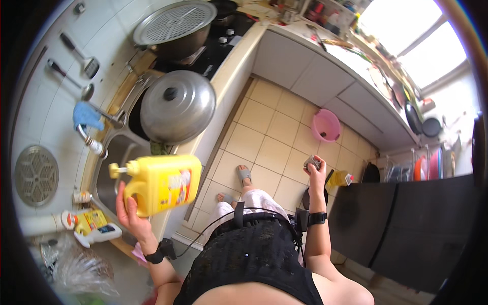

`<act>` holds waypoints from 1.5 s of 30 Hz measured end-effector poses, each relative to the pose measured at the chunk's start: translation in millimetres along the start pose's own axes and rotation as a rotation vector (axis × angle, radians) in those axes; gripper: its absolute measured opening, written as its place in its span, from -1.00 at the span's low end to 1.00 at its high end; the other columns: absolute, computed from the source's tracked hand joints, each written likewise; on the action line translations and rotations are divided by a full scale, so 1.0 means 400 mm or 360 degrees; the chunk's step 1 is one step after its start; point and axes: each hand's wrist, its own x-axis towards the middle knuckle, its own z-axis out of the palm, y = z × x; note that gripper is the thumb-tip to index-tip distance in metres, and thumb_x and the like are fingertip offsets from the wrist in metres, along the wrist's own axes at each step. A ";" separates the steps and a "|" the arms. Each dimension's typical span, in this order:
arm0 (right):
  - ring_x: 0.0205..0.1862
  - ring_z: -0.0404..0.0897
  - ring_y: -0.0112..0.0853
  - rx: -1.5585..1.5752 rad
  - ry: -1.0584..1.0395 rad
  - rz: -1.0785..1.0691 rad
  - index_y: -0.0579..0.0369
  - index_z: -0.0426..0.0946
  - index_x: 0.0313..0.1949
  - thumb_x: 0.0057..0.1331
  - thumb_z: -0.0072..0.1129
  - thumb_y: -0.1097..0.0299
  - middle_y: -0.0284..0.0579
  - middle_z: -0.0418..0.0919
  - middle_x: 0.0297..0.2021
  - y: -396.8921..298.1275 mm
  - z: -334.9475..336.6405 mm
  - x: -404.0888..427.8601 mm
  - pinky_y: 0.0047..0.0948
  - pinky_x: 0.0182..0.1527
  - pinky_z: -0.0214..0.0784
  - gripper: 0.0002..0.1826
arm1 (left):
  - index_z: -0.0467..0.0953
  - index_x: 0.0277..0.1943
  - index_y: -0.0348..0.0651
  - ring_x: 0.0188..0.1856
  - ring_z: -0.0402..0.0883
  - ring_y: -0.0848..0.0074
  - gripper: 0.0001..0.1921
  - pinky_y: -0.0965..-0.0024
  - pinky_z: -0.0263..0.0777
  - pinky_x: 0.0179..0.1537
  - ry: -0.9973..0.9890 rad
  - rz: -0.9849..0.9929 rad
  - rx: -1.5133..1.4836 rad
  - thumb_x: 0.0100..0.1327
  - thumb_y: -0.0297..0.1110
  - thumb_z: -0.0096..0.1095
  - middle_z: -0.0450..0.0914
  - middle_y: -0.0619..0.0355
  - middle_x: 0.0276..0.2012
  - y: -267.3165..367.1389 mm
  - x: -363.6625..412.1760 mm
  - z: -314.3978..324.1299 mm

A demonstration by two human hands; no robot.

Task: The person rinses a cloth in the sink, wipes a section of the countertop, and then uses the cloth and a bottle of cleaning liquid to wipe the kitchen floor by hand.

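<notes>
My left hand (133, 213) grips the handle of a yellow pump jug (166, 185), which lies tilted on its side in the air beside the sink's edge. The jug bears a printed label, and its yellow pump nozzle points towards the wall. My right hand (317, 169) is closed around a grey metal scouring pad (312, 163), held out over the tiled floor. Just beyond the jug, a large domed metal lid (178, 106) with a black knob covers part of the double sink (114, 167). The faucet (91, 143) has a blue cloth (87, 115) over its neck.
On the stove (225, 49) stands a large pot with a perforated steamer plate (175, 23). A pink basin (326, 126) and a bottle of yellow oil (338, 178) are on the floor. Bottles (91, 222) and a plastic bag (82, 267) lie near the sink. A dark cabinet (419, 228) stands right.
</notes>
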 end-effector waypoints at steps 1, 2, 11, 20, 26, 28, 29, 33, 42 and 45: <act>-0.15 0.47 -0.42 -0.0088 0.0051 -0.0043 0.12 0.33 -0.01 0.14 0.04 0.51 -0.16 0.37 -0.13 0.011 -0.041 -0.009 -0.43 -0.17 0.51 -0.62 | 0.35 0.17 -0.31 0.06 0.43 0.42 -0.62 0.39 0.32 0.07 -0.0046 -0.0133 -0.0383 0.34 -0.36 -0.02 0.43 0.06 0.09 -0.002 0.014 0.030; -0.16 0.47 -0.42 -0.0177 0.0098 -0.0084 0.12 0.33 -0.01 0.14 0.04 0.51 -0.16 0.37 -0.14 0.019 -0.080 -0.018 -0.43 -0.18 0.51 -0.62 | 0.35 0.16 -0.31 0.06 0.44 0.43 -0.62 0.40 0.31 0.08 -0.0068 -0.0107 -0.0343 0.34 -0.36 -0.02 0.44 0.06 0.08 -0.007 0.022 0.076; -0.20 0.44 -0.47 -0.0003 0.0435 0.0162 0.12 0.31 0.00 0.14 0.05 0.53 -0.19 0.36 -0.15 0.049 -0.282 0.009 -0.45 -0.23 0.49 -0.61 | 0.42 0.14 -0.26 0.04 0.46 0.49 -0.63 0.45 0.24 0.14 -0.0301 -0.0169 -0.0313 0.29 -0.38 0.07 0.48 0.08 0.08 -0.019 -0.051 0.369; -0.18 0.45 -0.46 0.0123 0.0480 0.0057 0.11 0.32 0.00 0.15 0.02 0.53 -0.19 0.37 -0.14 0.016 -0.521 0.262 -0.46 -0.23 0.49 -0.63 | 0.34 0.20 -0.26 0.10 0.41 0.46 -0.62 0.43 0.23 0.16 -0.0343 -0.0087 -0.0039 0.34 -0.39 -0.02 0.42 0.11 0.13 -0.080 -0.214 0.705; -0.16 0.47 -0.45 0.0234 0.0639 0.0100 0.08 0.33 -0.01 0.16 0.04 0.53 -0.19 0.40 -0.13 0.028 -0.744 0.378 -0.45 -0.23 0.51 -0.64 | 0.34 0.20 -0.23 0.04 0.44 0.49 -0.64 0.42 0.32 0.08 0.0000 -0.0097 -0.0514 0.35 -0.42 -0.06 0.43 0.09 0.08 -0.168 -0.289 0.961; -0.18 0.48 -0.44 0.0268 0.0779 0.0147 0.08 0.32 0.00 0.18 0.02 0.55 -0.17 0.41 -0.13 0.040 -0.838 0.385 -0.44 -0.25 0.52 -0.64 | 0.32 0.22 -0.22 0.04 0.44 0.49 -0.62 0.43 0.33 0.08 -0.0187 -0.0112 -0.0324 0.36 -0.42 -0.07 0.43 0.10 0.09 -0.169 -0.297 1.069; -0.20 0.50 -0.43 0.0290 0.0849 0.0180 0.09 0.32 0.01 0.19 0.00 0.56 -0.15 0.42 -0.14 0.047 -0.875 0.381 -0.43 -0.25 0.53 -0.64 | 0.29 0.24 -0.22 0.03 0.44 0.50 -0.61 0.43 0.33 0.07 -0.0339 -0.0115 -0.0134 0.36 -0.42 -0.07 0.42 0.10 0.10 -0.166 -0.298 1.130; -0.19 0.47 -0.47 0.0457 0.0967 0.0280 0.08 0.31 0.00 0.19 0.00 0.57 -0.17 0.40 -0.15 0.066 -0.976 0.393 -0.46 -0.26 0.52 -0.64 | 0.33 0.21 -0.24 -0.33 0.32 0.70 -0.62 0.64 0.31 -0.14 -0.0356 -0.0136 -0.0448 0.34 -0.43 -0.04 0.40 0.29 -0.29 -0.169 -0.357 1.318; -0.15 0.48 -0.40 0.0601 0.1235 0.0398 0.07 0.33 0.03 0.20 0.02 0.53 -0.13 0.40 -0.10 0.117 -1.020 0.405 -0.45 -0.28 0.53 -0.63 | 0.38 0.17 -0.19 -0.47 0.15 0.80 -0.63 0.73 0.10 -0.43 -0.0826 -0.0403 -0.0537 0.29 -0.53 0.01 0.45 0.37 -0.31 -0.211 -0.431 1.700; -0.19 0.51 -0.37 0.0641 0.1295 0.0388 0.06 0.32 0.05 0.20 0.01 0.54 -0.12 0.41 -0.11 0.106 -1.035 0.433 -0.44 -0.29 0.53 -0.61 | 0.38 0.17 -0.20 -0.47 0.14 0.80 -0.62 0.72 0.10 -0.43 -0.0871 -0.0433 -0.0512 0.28 -0.53 0.02 0.45 0.37 -0.30 -0.246 -0.449 1.792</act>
